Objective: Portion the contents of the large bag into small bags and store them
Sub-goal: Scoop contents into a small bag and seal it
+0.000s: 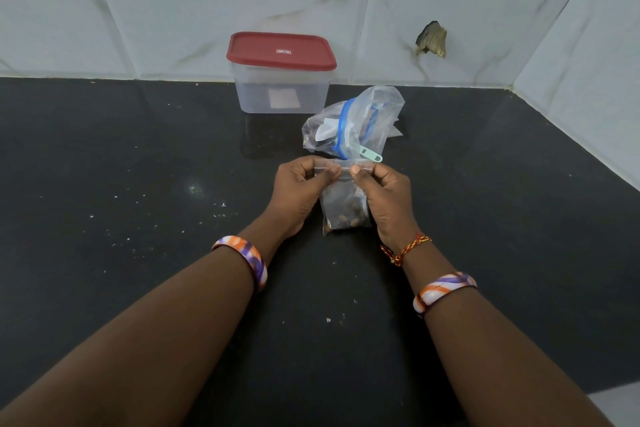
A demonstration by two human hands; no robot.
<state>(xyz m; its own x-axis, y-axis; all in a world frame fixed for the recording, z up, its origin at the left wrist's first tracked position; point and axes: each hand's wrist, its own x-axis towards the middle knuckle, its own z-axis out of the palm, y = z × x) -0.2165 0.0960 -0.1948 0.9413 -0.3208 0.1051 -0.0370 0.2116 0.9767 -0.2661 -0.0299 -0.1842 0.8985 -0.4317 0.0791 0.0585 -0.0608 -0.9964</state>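
**Small bag pinched at its top strip, both hands**

Left hand [300, 185] and right hand [380, 188] both gripped the small bag [344, 208], thumbs and forefingers pinching its top edge from either side, fingertips nearly meeting at the middle. Bag hung upright between the hands, its base resting on the black counter [138, 184]; brown pieces sat in its lower part. Striped orange-purple-white bangles on both forearms; a red-and-yellow thread on the right wrist.

Just behind the hands, the large bag [349, 121] lay slumped on the counter, blue zip strip curled, mouth appearing open, a pale green scoop handle [371, 153] sticking out toward the hands. Behind and left of it, against the wall, stood a clear container [281, 88] with its red lid [280, 50] on
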